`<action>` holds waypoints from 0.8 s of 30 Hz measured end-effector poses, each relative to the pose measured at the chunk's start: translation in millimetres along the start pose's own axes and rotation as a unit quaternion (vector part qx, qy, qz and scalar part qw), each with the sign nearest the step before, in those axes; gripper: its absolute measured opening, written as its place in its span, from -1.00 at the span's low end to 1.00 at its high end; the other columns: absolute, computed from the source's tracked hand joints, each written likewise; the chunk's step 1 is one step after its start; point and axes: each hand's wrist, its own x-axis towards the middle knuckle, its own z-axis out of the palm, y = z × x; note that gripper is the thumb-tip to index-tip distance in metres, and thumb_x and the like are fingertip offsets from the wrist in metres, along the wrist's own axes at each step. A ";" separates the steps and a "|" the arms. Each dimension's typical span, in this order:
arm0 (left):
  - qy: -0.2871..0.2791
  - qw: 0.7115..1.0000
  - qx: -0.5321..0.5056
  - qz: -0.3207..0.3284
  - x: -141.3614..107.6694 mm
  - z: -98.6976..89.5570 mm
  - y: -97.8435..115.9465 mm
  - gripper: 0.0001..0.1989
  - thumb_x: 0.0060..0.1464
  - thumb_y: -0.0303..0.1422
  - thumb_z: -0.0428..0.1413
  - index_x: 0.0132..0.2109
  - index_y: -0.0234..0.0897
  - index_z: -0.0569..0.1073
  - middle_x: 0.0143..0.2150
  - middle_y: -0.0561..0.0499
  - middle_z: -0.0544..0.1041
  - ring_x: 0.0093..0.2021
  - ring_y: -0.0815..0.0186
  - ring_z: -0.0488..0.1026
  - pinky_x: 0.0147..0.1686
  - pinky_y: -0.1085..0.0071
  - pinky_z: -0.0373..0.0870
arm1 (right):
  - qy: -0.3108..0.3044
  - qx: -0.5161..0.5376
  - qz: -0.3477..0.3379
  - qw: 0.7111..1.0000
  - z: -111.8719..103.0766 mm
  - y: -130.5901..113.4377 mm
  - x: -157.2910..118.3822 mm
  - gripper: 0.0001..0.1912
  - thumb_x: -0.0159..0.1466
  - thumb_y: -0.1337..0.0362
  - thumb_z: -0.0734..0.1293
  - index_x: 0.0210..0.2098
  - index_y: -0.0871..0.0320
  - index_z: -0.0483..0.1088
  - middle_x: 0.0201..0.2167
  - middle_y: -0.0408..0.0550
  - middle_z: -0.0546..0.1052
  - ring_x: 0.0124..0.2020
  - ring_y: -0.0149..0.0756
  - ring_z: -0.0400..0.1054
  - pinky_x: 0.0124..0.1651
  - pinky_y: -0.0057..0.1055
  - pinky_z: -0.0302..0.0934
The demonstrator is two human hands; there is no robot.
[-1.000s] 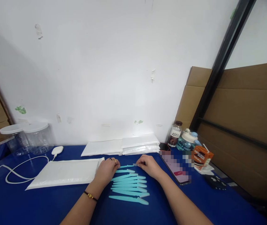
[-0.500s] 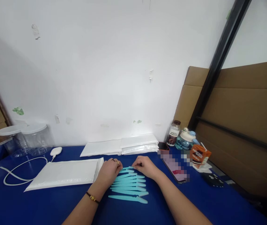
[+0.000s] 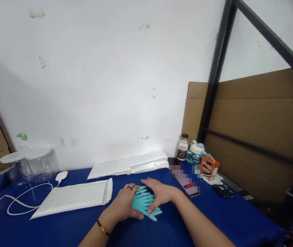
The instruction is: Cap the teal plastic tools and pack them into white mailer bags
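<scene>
Several light-blue slim plastic tools (image 3: 143, 201) lie close together on the blue tabletop, their ends fanned out to the right. My left hand (image 3: 126, 203) rests at their left side, thumb apart from the other fingers, touching the handle ends. On the right, my right hand (image 3: 160, 192) is spread over their other ends, with its thumb on the lower tools and its fingers past the top ones. The palms hide part of the row.
A white padded envelope (image 3: 74, 199) lies to the left, beside a white cable. More envelopes (image 3: 148, 160) are stacked by the wall. A phone (image 3: 187, 183), bottle (image 3: 182, 147), jug (image 3: 194, 153) and orange carton (image 3: 209, 167) stand or lie right.
Both hands have gone from pinching at the top tool to spreading around the row. The tools are now bunched closer together. The camera view has turned slightly.
</scene>
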 end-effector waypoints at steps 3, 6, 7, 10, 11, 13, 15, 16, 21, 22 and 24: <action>0.017 1.000 -0.009 0.001 1.9 2.0 -3.0 -0.02 -0.42 0.00 0.27 0.20 -0.19 0.16 0.14 -0.16 0.24 0.14 0.03 0.13 0.09 0.20 0.08 | 0.025 -0.039 -0.024 0.999 18.3 -6.7 -4.7 0.13 -0.13 -0.04 0.45 0.28 0.06 -0.17 0.31 0.08 -0.13 0.30 0.05 -0.40 0.26 0.02 -0.49; 0.020 1.000 -0.023 -0.003 4.4 1.5 -2.2 -0.12 -0.36 -0.02 0.25 0.14 -0.23 0.22 0.06 -0.15 0.32 0.07 0.07 0.21 0.03 0.25 0.15 | 0.071 -0.050 -0.045 0.995 31.6 -9.8 -5.4 -0.08 0.00 -0.03 0.38 0.25 0.11 -0.02 0.29 0.10 -0.03 0.30 0.02 -0.30 0.27 -0.03 -0.37; 0.021 1.000 -0.023 -0.004 4.8 0.4 -0.9 -0.17 -0.35 -0.03 0.25 0.11 -0.24 0.26 0.03 -0.13 0.34 0.04 0.09 0.24 0.00 0.27 0.17 | 0.081 -0.048 -0.052 0.994 33.8 -10.7 -5.3 -0.13 0.00 0.00 0.37 0.23 0.12 0.03 0.27 0.12 0.02 0.29 0.01 -0.25 0.26 -0.06 -0.31; 0.019 1.000 0.017 -0.015 3.4 -5.2 5.6 -0.34 -0.31 -0.08 0.26 -0.01 -0.20 0.35 -0.07 -0.06 0.40 -0.03 0.12 0.30 -0.09 0.32 0.21 | 0.097 -0.039 -0.069 0.992 35.3 -13.3 -5.4 -0.22 -0.01 0.13 0.39 0.17 0.16 0.14 0.22 0.14 0.12 0.26 -0.02 -0.11 0.23 -0.15 -0.14; 0.021 0.999 0.040 -0.022 2.2 -7.2 8.6 -0.41 -0.28 -0.09 0.25 -0.05 -0.20 0.37 -0.09 -0.06 0.41 -0.05 0.12 0.32 -0.10 0.31 0.21 | 0.101 -0.036 -0.074 0.991 35.1 -14.1 -5.4 -0.26 -0.01 0.18 0.38 0.14 0.16 0.16 0.20 0.13 0.15 0.24 -0.04 -0.06 0.21 -0.19 -0.09; 0.027 0.995 0.092 -0.035 -0.6 -10.2 15.4 -0.50 -0.21 -0.09 0.21 -0.11 -0.21 0.39 -0.14 -0.07 0.44 -0.07 0.10 0.34 -0.12 0.27 0.21 | 0.114 -0.041 -0.086 0.989 34.9 -15.8 -5.2 -0.39 0.01 0.28 0.34 0.07 0.16 0.23 0.12 0.08 0.24 0.16 -0.12 0.07 0.15 -0.28 0.00; 0.021 0.990 0.137 -0.037 -3.1 -10.8 23.1 -0.58 -0.13 -0.10 0.15 -0.15 -0.24 0.40 -0.18 -0.09 0.47 -0.12 0.09 0.38 -0.12 0.22 0.22 | 0.135 -0.069 -0.093 0.984 35.9 -17.7 -4.9 -0.54 0.02 0.36 0.29 -0.05 0.15 0.29 -0.01 0.02 0.33 0.03 -0.20 0.18 0.06 -0.33 0.08; 0.013 0.987 0.155 -0.034 -3.9 -10.0 27.1 -0.62 -0.09 -0.12 0.12 -0.16 -0.26 0.40 -0.20 -0.11 0.48 -0.16 0.09 0.41 -0.14 0.20 0.24 | 0.145 -0.090 -0.092 0.981 36.9 -18.9 -4.7 -0.60 0.03 0.39 0.26 -0.10 0.15 0.31 -0.08 -0.01 0.34 -0.03 -0.22 0.20 0.02 -0.33 0.10; -0.005 0.980 0.195 -0.025 -2.7 2.0 45.5 -0.74 -0.04 -0.39 0.01 -0.17 -0.39 0.41 -0.20 -0.24 0.49 -0.21 0.05 0.45 -0.21 0.22 0.33 | 0.142 -0.196 -0.073 0.968 41.9 -24.9 -7.9 -0.69 0.04 0.40 0.22 -0.18 0.15 0.27 -0.16 -0.03 0.31 -0.13 -0.22 0.17 -0.10 -0.31 0.11; -0.001 0.980 0.197 -0.027 -2.2 4.8 48.0 -0.75 -0.05 -0.43 -0.01 -0.18 -0.41 0.41 -0.20 -0.27 0.49 -0.21 0.04 0.45 -0.20 0.21 0.33 | 0.140 -0.216 -0.074 0.963 42.4 -25.9 -9.1 -0.69 0.05 0.39 0.22 -0.17 0.15 0.26 -0.16 -0.02 0.31 -0.14 -0.21 0.16 -0.11 -0.30 0.11; 0.010 0.980 0.196 -0.032 -2.3 9.7 51.0 -0.75 -0.05 -0.47 -0.03 -0.20 -0.43 0.42 -0.20 -0.28 0.48 -0.20 0.03 0.44 -0.16 0.19 0.32 | 0.144 -0.252 -0.076 0.954 43.3 -27.6 -11.1 -0.70 0.07 0.36 0.21 -0.16 0.15 0.24 -0.16 -0.01 0.31 -0.14 -0.19 0.16 -0.12 -0.29 0.10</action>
